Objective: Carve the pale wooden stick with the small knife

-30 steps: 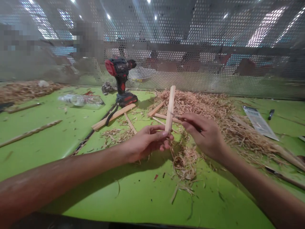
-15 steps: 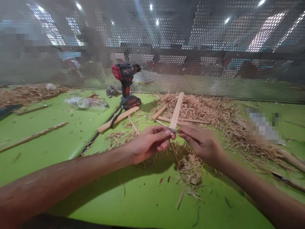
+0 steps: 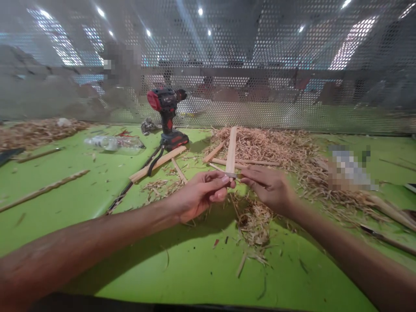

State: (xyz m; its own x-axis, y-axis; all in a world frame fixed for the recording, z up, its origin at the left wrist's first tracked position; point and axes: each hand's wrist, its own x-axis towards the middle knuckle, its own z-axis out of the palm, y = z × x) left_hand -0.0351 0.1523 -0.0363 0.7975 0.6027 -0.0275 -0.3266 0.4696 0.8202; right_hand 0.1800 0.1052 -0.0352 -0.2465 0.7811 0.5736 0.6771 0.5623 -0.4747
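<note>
Green sheeting is covering the bench in front of you, and a perforated metal screen is standing along its far edge. Your left hand is pinching the near end of a flat wooden stick between thumb and fingertips, closed firmly on it. The stick is rising out of that pinch and leaning away from you, its far end pointing over the heap of shavings. Your right hand is gripping a thin grey blade between thumb and forefinger, and the blade is meeting the stick just above your left fingertips. Both hands are hovering over the bench, nearly touching. Beyond them a red and black drill is standing upright, a clear plastic bottle is lying to its left, and a longer loose stick is resting just beside the drill's base
</note>
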